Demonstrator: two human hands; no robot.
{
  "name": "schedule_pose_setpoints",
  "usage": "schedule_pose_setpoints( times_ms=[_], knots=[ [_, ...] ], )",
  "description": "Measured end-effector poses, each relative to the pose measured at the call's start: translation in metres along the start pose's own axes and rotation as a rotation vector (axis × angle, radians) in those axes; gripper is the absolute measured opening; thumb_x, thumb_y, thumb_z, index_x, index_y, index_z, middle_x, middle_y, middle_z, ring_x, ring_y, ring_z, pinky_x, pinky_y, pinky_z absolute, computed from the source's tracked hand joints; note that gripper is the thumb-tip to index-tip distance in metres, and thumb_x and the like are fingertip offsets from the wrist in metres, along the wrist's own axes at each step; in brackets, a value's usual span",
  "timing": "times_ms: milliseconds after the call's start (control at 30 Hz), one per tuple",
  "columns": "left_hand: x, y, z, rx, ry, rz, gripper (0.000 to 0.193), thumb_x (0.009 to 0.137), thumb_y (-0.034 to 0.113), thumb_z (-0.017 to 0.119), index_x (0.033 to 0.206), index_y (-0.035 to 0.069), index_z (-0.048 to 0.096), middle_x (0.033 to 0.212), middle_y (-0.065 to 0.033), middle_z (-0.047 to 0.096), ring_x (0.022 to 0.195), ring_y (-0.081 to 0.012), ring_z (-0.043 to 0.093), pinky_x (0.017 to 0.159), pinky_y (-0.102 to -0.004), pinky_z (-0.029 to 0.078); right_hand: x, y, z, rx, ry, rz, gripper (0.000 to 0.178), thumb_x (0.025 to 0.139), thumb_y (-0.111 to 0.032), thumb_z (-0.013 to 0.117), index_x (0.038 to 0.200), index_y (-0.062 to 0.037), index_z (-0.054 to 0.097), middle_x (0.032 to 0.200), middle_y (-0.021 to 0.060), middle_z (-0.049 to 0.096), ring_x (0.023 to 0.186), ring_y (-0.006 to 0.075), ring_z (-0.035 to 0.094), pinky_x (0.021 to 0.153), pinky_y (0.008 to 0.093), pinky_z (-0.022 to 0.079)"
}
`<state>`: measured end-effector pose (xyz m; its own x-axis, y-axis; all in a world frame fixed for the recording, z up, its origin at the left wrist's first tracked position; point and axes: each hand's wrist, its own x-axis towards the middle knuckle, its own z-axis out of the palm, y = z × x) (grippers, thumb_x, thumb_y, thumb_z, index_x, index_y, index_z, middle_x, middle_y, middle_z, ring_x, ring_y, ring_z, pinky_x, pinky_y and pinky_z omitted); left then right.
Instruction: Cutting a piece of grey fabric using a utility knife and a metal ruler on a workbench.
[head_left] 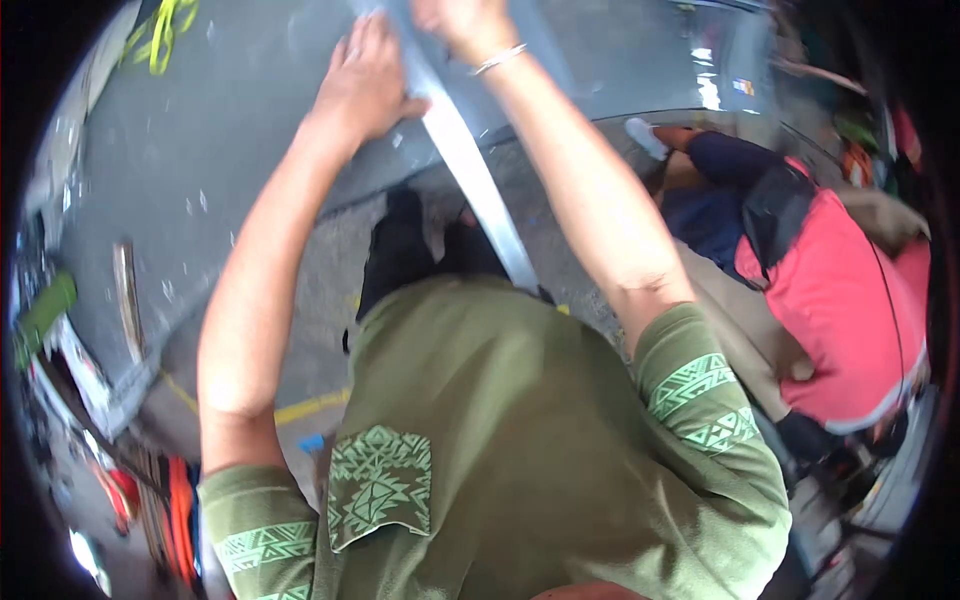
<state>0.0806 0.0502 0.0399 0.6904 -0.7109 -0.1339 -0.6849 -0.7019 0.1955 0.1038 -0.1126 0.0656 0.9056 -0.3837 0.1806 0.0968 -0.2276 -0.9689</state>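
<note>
The left hand (365, 85) is resting palm-down with its fingers extended and close together; it is not gripping anything. Its thumb is reaching to the left edge of a long silver strip (465, 160), and its fingertips are pointing away from the body, lying alongside the strip's far portion. A ring is showing on one finger.

The right hand (465, 25) is positioning itself to the right of the strip, farther from the body than the left wrist. The upper border is cutting it off and motion is blurring it, so whether it is gripping or lying open cannot be told. A bracelet (500, 60) is encircling its wrist.

The strip is passing between the two hands and running back toward the body, slanting to the right. Its near end is projecting past the edge of the grey tabletop (250, 120), between the forearms and in front of the green shirt (520, 400).

Beyond and to the left of the left hand, a yellow-green strap (160, 35) is lying in loose loops. Nearer the body, well to the left of the same hand, a wooden stick (128, 300) is lying lengthwise. To the right of the right forearm, a co-worker in a red top (840, 300) is bending low.
</note>
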Motion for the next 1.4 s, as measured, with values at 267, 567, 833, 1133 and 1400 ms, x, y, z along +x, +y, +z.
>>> schedule_pose_setpoints(
  times_ms=[267, 567, 833, 1133, 1400],
  knots=[
    [0.000, 0.007, 0.006, 0.122, -0.122, 0.005, 0.120, 0.081, 0.069, 0.070, 0.151, -0.019, 0.028, 0.163, -0.0334, 0.025, 0.153, -0.0448, 0.025, 0.123, -0.0571, 0.026, -0.054, -0.096, -0.111, -0.500, -0.041, -0.395, 0.029, 0.093, -0.030, 0.077, 0.099, -0.0029, 0.070, 0.091, 0.0079, 0.065, 0.085, 0.0169, 0.064, 0.075, 0.0321, 0.052],
    [0.002, 0.007, -0.006, 0.028, -0.240, 0.012, 0.123, 0.085, 0.070, 0.066, 0.153, -0.021, 0.020, 0.165, -0.0374, 0.014, 0.156, -0.0486, 0.013, 0.125, -0.0589, 0.018, -0.276, -0.063, -0.197, 0.893, 0.429, 0.508, 0.026, 0.096, -0.008, 0.068, 0.118, -0.0069, 0.054, 0.109, 0.0132, 0.066, 0.101, 0.0297, 0.071, 0.090, 0.0426, 0.063],
    [0.006, 0.003, -0.005, 0.019, -0.199, 0.044, 0.122, 0.085, 0.071, 0.066, 0.153, -0.020, 0.022, 0.165, -0.0346, 0.017, 0.156, -0.0469, 0.014, 0.125, -0.0573, 0.019, -0.273, -0.038, -0.127, 0.678, 0.139, 0.654, 0.016, 0.083, -0.013, 0.070, 0.088, -0.0088, 0.056, 0.081, 0.0031, 0.059, 0.067, 0.0184, 0.057, 0.063, 0.0324, 0.048],
    [-0.012, -0.013, 0.005, -0.182, 0.026, 0.141, 0.109, 0.089, 0.059, 0.071, 0.154, -0.016, 0.025, 0.165, -0.0298, 0.022, 0.156, -0.0435, 0.019, 0.126, -0.0545, 0.020, -0.258, -0.023, -0.102, -0.592, -0.267, 0.564, 0.036, 0.087, -0.035, 0.073, 0.108, -0.0049, 0.071, 0.094, 0.0236, 0.073, 0.094, 0.0424, 0.070, 0.084, 0.0519, 0.053],
    [-0.037, -0.005, 0.020, -0.356, 0.185, 0.015, 0.084, 0.100, 0.037, 0.064, 0.155, -0.012, 0.024, 0.162, -0.0318, 0.028, 0.154, -0.0436, 0.022, 0.128, -0.0501, 0.018, -0.253, -0.031, -0.141, -0.612, 0.020, 0.324, 0.022, 0.085, -0.027, 0.073, 0.099, -0.0140, 0.062, 0.076, 0.0139, 0.071, 0.073, 0.0394, 0.071, 0.066, 0.0515, 0.054]
  ],
)
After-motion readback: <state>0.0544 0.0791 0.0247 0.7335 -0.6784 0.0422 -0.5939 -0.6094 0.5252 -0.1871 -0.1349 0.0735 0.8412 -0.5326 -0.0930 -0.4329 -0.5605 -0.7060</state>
